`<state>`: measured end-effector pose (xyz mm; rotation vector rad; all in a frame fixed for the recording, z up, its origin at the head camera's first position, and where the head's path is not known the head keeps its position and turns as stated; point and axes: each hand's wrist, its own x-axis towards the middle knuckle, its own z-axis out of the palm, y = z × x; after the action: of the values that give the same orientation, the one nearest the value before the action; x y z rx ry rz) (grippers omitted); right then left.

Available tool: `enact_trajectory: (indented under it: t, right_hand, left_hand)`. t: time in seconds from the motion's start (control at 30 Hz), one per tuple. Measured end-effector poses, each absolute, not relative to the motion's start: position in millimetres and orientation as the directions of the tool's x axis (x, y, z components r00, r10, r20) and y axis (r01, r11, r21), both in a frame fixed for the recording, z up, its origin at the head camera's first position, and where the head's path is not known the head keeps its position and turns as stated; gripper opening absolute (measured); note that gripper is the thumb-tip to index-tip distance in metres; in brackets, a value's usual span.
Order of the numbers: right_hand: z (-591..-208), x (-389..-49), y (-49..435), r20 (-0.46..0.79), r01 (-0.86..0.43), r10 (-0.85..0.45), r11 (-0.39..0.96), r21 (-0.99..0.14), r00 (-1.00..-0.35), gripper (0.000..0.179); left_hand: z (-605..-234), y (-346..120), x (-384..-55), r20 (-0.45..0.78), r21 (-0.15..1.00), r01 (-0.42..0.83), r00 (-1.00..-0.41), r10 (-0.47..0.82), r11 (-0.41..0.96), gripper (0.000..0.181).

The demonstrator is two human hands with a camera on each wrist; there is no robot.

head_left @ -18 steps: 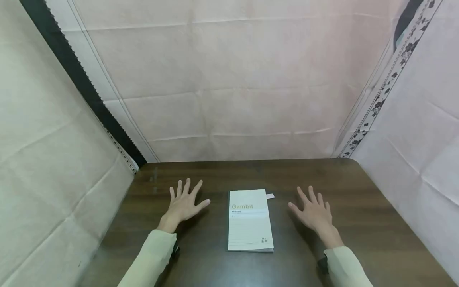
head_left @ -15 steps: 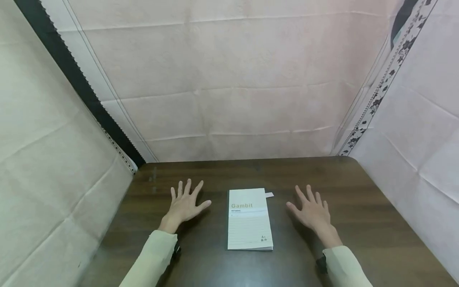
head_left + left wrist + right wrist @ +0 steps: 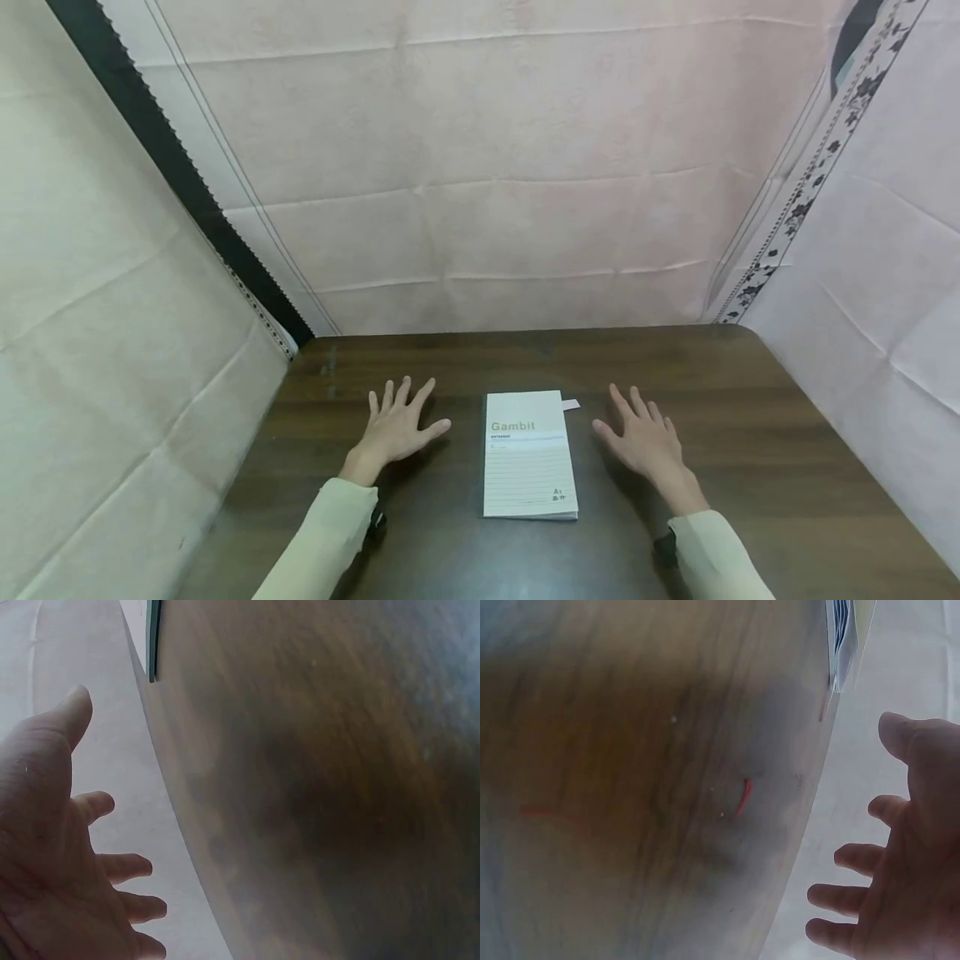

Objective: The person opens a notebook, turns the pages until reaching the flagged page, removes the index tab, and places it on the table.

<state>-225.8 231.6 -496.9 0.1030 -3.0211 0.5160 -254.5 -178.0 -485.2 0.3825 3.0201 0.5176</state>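
Observation:
A white notebook [image 3: 529,467] marked "Gambit" lies flat on the dark wooden table [image 3: 450,550], a small pale tab [image 3: 571,405] sticking out at its upper right. To its left my left hand [image 3: 395,432] is held with fingers spread, above its shadow. My right hand [image 3: 645,440] is on the other side, also spread and nearer the notebook's tab. Neither hand touches the notebook. The left wrist view catches the notebook's dark green spine edge [image 3: 154,641]; the right wrist view shows its page edges [image 3: 843,645].
White cloth sheets [image 3: 480,167] hang behind the table and along both sides. A dark strip [image 3: 180,175] runs down the left corner, and a flower-patterned border [image 3: 817,175] down the right. Small red marks [image 3: 744,796] show on the tabletop.
My right hand has moved slightly left, closer to the notebook. The head view has shifted a little. The notebook keeps its place on the table.

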Motion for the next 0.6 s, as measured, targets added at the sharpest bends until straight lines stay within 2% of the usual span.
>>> enact_trajectory:
  t: [0.4,0.6]
  right_hand:
    - [-494.9,-232.1,229.1,0.085,-0.124,-0.100,0.926,-0.357,-0.991,0.082]
    - [-496.0,-234.4,220.4,0.081,-0.133,-0.110,0.920,-0.370,-0.991,0.078]
  left_hand:
    - [-498.7,-188.0,-246.8,0.013,0.314,0.215,-0.975,0.222,0.925,0.087]
    - [-502.8,-180.9,-246.8,0.022,0.367,0.219,-0.974,0.227,0.904,0.086]
